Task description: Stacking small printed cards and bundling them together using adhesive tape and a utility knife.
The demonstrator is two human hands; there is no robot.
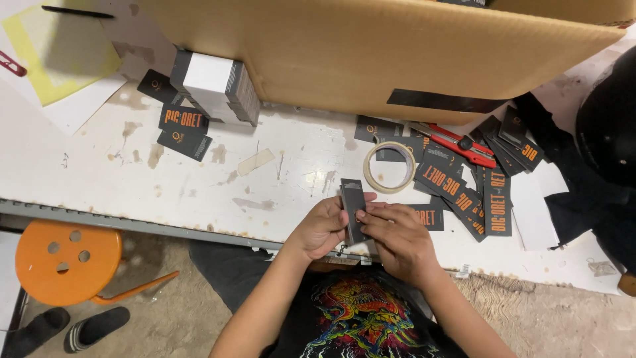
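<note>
My left hand (322,227) and my right hand (395,237) meet at the table's near edge, both gripping a narrow black card sleeve (353,199) that stands upright between them. The left fingers wrap its left side; the right fingers pinch its lower right edge. Just beyond it lies a roll of masking tape (389,167). To the right, several black tags with orange lettering (464,192) lie spread out.
A red utility knife (460,145) lies among the tags. A small white and black box stack (215,86) and more tags (182,129) sit at the left. A large cardboard box (371,46) overhangs the worn white table (132,179). An orange stool (66,260) stands below left.
</note>
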